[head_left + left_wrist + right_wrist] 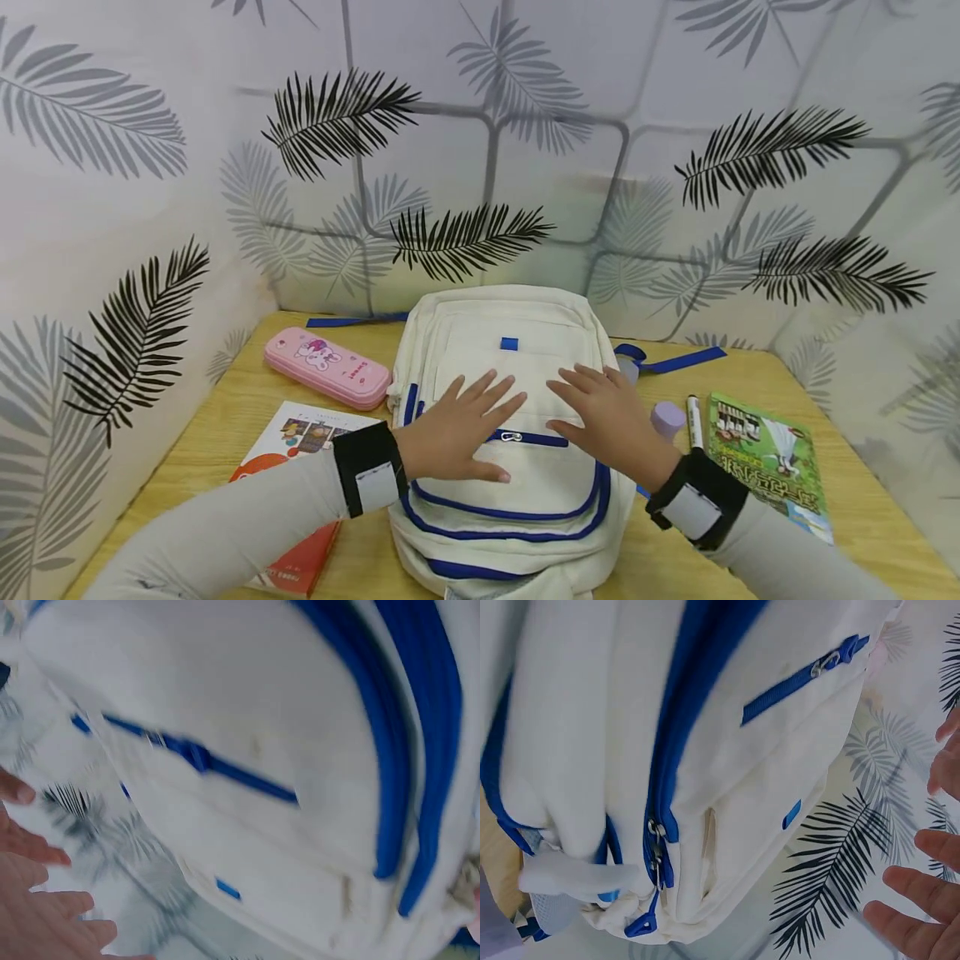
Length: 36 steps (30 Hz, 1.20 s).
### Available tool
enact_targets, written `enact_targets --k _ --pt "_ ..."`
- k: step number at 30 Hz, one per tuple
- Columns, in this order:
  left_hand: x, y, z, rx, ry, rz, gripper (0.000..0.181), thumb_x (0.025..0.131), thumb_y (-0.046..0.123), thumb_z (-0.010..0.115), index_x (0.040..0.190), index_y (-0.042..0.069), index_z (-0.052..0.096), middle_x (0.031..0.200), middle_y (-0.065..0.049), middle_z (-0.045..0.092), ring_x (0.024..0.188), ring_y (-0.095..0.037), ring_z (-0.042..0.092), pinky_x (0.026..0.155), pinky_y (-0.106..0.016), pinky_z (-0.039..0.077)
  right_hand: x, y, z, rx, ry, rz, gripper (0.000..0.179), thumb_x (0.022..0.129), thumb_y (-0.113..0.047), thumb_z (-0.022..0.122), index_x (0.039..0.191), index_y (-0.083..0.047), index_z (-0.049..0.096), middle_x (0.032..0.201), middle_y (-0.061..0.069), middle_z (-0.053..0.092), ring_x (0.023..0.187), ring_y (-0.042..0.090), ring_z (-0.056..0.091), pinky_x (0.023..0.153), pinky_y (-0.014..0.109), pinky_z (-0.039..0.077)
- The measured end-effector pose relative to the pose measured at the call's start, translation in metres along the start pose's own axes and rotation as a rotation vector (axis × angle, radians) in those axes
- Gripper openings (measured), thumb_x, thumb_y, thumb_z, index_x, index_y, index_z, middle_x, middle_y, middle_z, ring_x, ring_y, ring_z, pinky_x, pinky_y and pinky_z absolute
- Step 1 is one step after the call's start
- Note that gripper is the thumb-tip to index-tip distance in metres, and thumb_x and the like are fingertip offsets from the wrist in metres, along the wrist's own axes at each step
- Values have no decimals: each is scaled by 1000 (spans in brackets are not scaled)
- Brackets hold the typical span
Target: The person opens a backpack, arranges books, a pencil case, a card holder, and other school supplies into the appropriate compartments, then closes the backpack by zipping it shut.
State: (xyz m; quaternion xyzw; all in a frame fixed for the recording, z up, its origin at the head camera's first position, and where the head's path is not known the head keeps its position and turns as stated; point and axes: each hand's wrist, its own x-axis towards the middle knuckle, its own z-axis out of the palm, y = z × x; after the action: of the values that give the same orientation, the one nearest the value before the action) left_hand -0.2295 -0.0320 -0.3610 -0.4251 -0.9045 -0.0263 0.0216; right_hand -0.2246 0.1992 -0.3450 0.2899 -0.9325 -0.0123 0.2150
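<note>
A white backpack with blue zippers lies in the middle of the table, front pocket facing up. Over its left half my left hand spreads its fingers, holding nothing. Across from it, my right hand hovers with fingers spread over the bag's right half. Between them runs the short blue front zipper with its metal pull. In the left wrist view the fingers show apart from the fabric. The right wrist view shows the fingers off to the side of the bag, with a side zipper pull hanging.
Left of the bag lie a pink pencil case and a red-and-white book, partly under my left forearm. To the right are a lilac-capped bottle, a white marker and a green book. Patterned cloth hangs behind the table.
</note>
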Motion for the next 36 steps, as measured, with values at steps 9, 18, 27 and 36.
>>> enact_targets --k 9,18,27,36 --pt "-9 42 30 -44 -178 143 83 78 68 40 144 25 13 151 -2 9 138 -24 5 104 -57 15 -45 -4 0 87 -49 91 58 69 -43 72 117 -13 58 117 14 58 104 33 56 83 50 45" --pt "-20 57 37 -81 -291 167 81 77 67 45 142 30 16 150 4 11 138 -22 9 99 -59 25 -72 4 13 274 -400 75 56 73 -42 68 122 -20 55 130 11 49 119 37 44 87 63 35" --pt "-22 59 40 -139 -326 170 58 86 46 50 138 36 27 148 4 19 136 -23 18 95 -58 32 -83 6 19 347 -527 1 55 73 -35 69 124 -29 52 134 7 46 125 34 37 89 67 29" --pt "-26 41 47 -99 -293 259 58 88 37 52 139 35 26 147 4 22 135 -24 21 93 -56 35 -87 -7 28 233 -406 -3 50 71 -43 69 118 -29 58 126 6 53 116 29 47 85 61 37"
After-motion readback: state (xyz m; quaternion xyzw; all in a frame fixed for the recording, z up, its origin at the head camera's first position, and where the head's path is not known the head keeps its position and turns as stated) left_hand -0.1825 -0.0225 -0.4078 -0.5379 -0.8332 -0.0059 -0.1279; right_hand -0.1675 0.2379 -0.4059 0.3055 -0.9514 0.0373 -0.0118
